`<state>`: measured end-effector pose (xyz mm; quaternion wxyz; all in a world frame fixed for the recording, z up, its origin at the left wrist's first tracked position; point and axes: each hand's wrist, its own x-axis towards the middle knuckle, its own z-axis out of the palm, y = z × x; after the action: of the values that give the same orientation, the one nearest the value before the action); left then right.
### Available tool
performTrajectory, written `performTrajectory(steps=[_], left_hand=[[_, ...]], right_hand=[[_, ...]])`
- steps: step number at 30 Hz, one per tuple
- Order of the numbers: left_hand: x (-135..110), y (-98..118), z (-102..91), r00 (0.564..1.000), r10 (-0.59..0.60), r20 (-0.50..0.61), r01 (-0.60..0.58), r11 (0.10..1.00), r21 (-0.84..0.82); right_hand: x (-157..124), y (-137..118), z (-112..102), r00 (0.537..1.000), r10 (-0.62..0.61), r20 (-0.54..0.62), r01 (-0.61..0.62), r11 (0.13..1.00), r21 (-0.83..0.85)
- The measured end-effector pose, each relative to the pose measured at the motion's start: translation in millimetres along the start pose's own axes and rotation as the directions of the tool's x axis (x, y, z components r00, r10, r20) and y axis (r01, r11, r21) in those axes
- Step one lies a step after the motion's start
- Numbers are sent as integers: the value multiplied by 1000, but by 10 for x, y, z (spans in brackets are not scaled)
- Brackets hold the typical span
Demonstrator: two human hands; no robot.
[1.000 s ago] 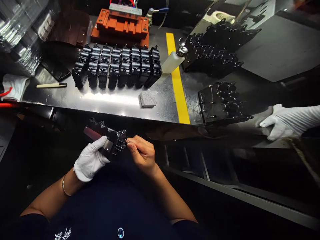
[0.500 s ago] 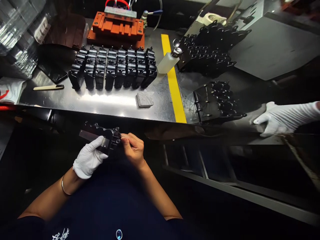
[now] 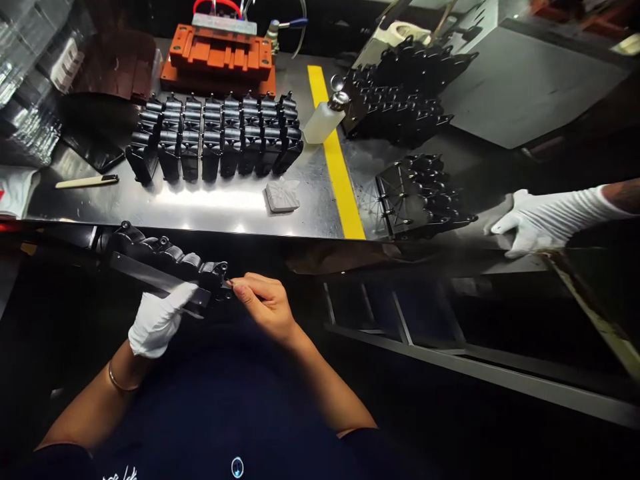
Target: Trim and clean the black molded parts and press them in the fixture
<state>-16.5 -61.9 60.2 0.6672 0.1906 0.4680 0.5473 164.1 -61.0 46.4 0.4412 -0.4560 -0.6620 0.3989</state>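
My left hand, in a white glove, is closed around a black moulded plastic part in front of the bench edge. A flat, dark grey strip runs along the side of this part, and my left thumb presses near the strip's right end. The part slants down to the right. At its right end my bare right hand is closed in a pinch, the fingertips right by the part's corner. What the fingertips hold, if anything, is too small to make out.
On the metal bench stands a row of black parts, with an orange fixture behind. A white block, pen and pump bottle lie nearby. Past the yellow tape, a co-worker's gloved hand rests by more black parts.
The black part has turned and swung to the left, so more of its length shows. My right hand stays pinched at its right end. The whole view has shifted slightly.
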Motion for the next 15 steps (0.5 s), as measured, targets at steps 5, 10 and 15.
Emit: performTrajectory(steps=[5, 10, 15], left_hand=[[-11, -33, -6, 998, 62, -24, -58, 985, 160], [-10, -58, -57, 995, 68, -69, -50, 968, 245], [-30, -57, -109, 995, -18, -93, 47, 946, 321]], right_hand=[[-4, -45, -56, 998, -12, 62, 13, 1000, -15], [10, -21, -93, 992, 34, 119, -32, 999, -20], [32, 13, -97, 994, 53, 92, -50, 998, -38]])
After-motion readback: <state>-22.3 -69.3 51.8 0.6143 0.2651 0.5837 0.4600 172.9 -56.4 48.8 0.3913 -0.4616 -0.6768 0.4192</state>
